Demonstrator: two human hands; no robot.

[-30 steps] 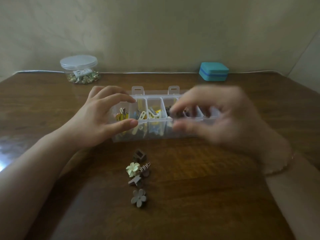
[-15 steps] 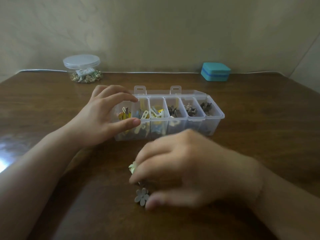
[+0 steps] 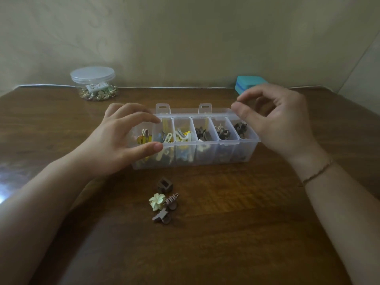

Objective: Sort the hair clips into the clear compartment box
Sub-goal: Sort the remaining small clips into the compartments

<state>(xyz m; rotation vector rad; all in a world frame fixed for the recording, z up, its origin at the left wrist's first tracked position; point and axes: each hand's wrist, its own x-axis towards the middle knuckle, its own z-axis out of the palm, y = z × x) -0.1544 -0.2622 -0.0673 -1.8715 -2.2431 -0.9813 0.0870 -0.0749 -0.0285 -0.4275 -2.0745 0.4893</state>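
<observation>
A: Where does the clear compartment box sit?

B: On the wooden worktop, in the middle, lid open toward the far side. Six compartments in a row. The left ones hold yellow, white and pale blue clips; the three on the right hold dark brown ones.

A: And the left hand?

B: It grips the box's left end, thumb on the near wall, fingers curled over the far rim.

A: The right hand?

B: It hovers above the rightmost compartment, thumb and forefinger pinched close together. Something small may be between the tips, but I cannot tell whether a clip is there. A thin bracelet circles that wrist.

A: Any clips outside the box?

B: Four, clustered on the worktop just near of the box: a brown square clip, a pale flower clip, a striped brown clip touching the flower, and a brown clip nearest the person.

A: Anything else?

B: A lidded round jar of small gold pieces at the far left, and a teal case at the far right, partly behind the right hand.
</observation>
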